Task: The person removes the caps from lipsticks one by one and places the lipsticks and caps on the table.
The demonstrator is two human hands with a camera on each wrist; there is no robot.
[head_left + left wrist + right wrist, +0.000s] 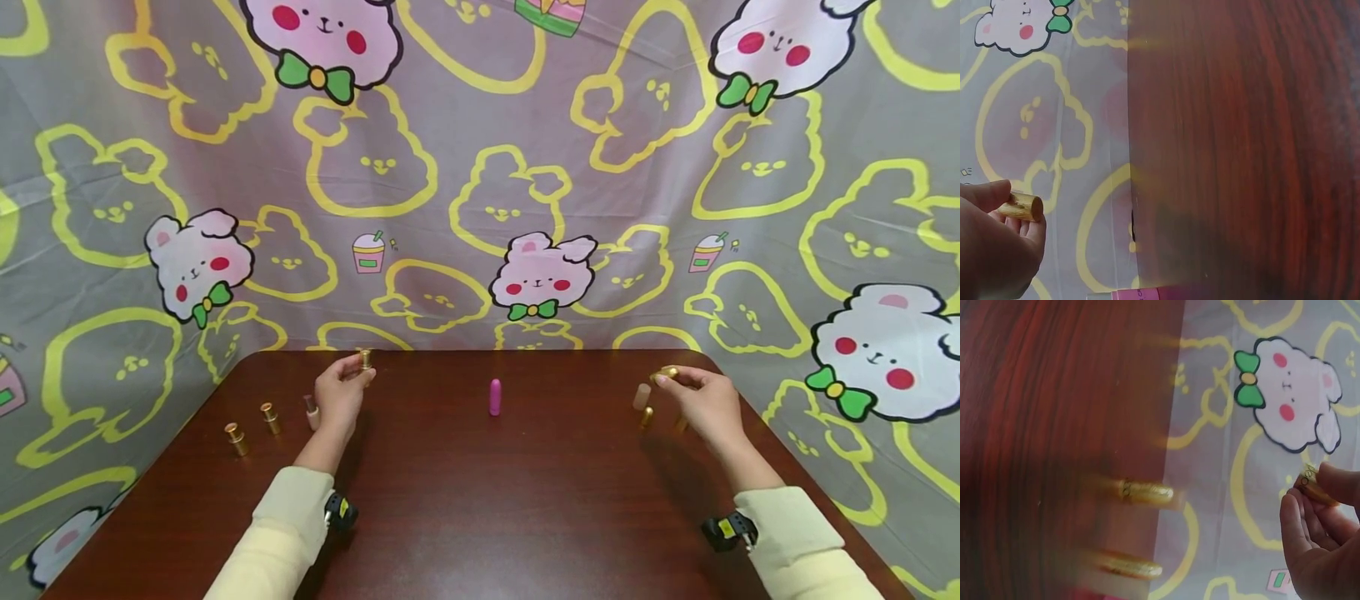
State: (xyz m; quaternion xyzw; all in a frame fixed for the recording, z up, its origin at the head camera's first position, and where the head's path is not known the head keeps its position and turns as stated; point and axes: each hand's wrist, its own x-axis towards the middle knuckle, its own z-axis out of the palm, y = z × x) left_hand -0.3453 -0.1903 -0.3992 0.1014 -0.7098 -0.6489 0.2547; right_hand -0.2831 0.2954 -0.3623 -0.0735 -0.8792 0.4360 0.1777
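Note:
My left hand [341, 393] pinches a gold lipstick tube [366, 360] between thumb and fingers, raised at the table's far left; its gold end [1027, 207] shows in the left wrist view. My right hand [708, 407] holds a gold lipstick cap [1311, 482] with dark lettering, tilted, above the far right. Beneath it on the table stand a gold cap [647, 417], a translucent pinkish cap [641, 397] and another gold cap [681, 422], partly hidden by the hand. Near my left wrist stand two gold lipstick tubes [236, 439] and a pale pink one [312, 413].
A magenta capped tube [495, 397] stands upright mid-table, between the hands. The dark wooden table [480, 500] ends at a patterned cloth [442, 208] hanging behind and around it.

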